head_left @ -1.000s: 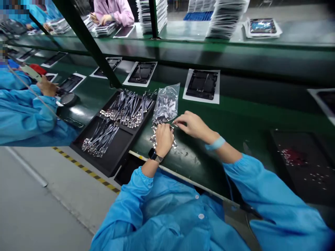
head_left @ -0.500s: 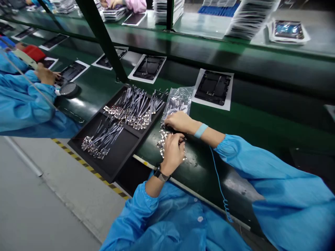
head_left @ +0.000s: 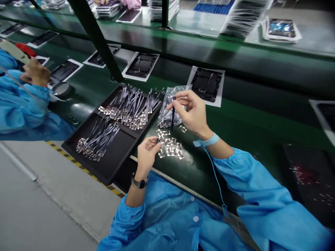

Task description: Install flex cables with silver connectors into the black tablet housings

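Right hand (head_left: 193,113), fingers pinched together on a slim black strip (head_left: 173,113); left hand (head_left: 146,155), fingers half-curled, any hold unclear. A slipped pinch could scatter the loose silver metal pieces (head_left: 169,146).

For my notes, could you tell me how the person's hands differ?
The right hand pinches a dark strip over the plastic bag; the left hand lies open by the loose metal pieces. The right wrist has a blue strap, the left a watch. Both are bare.

Shiny metal parts (head_left: 170,146), glossy clear plastic bag (head_left: 167,113), matt black tray (head_left: 115,153).
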`<state>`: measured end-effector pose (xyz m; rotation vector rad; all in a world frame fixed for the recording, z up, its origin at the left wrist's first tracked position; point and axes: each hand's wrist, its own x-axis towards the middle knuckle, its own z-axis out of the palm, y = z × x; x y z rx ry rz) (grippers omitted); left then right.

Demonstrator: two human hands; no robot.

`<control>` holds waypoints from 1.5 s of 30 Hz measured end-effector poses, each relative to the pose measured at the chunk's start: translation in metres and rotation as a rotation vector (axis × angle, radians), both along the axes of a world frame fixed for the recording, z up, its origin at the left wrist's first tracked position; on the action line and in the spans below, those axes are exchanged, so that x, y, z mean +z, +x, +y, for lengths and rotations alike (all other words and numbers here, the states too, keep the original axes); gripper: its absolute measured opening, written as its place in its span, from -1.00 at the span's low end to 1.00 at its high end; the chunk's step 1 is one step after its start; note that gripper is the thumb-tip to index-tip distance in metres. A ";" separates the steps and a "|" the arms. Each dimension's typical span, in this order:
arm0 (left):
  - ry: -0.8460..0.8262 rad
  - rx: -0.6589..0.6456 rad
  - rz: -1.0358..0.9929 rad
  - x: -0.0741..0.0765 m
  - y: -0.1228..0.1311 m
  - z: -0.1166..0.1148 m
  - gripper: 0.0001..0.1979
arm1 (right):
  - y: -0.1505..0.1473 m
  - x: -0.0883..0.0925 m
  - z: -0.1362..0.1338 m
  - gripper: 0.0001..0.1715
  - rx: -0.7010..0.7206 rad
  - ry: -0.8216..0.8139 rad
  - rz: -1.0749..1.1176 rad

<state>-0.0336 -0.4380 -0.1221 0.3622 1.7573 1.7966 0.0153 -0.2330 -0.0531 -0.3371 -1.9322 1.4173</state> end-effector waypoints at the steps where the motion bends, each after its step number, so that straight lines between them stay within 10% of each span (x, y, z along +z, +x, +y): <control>1: 0.009 -0.004 -0.012 0.000 0.001 0.003 -0.68 | 0.002 0.003 0.004 -0.81 -0.003 -0.117 0.013; 7: 0.080 -0.062 -0.047 0.005 0.016 0.022 -0.68 | 0.048 -0.010 0.020 -0.73 0.137 -0.732 -0.006; 13: 0.142 -0.211 -0.073 0.007 0.037 0.039 -0.70 | 0.105 -0.025 0.009 -0.70 0.225 -0.982 -0.082; 25: 0.140 -0.322 -0.076 0.023 0.069 0.053 -0.68 | 0.166 -0.026 -0.024 -0.74 0.150 -0.464 -0.355; 45: 0.128 -0.334 -0.067 0.018 0.075 0.062 -0.63 | 0.175 -0.028 -0.021 -0.76 0.140 -0.412 -0.314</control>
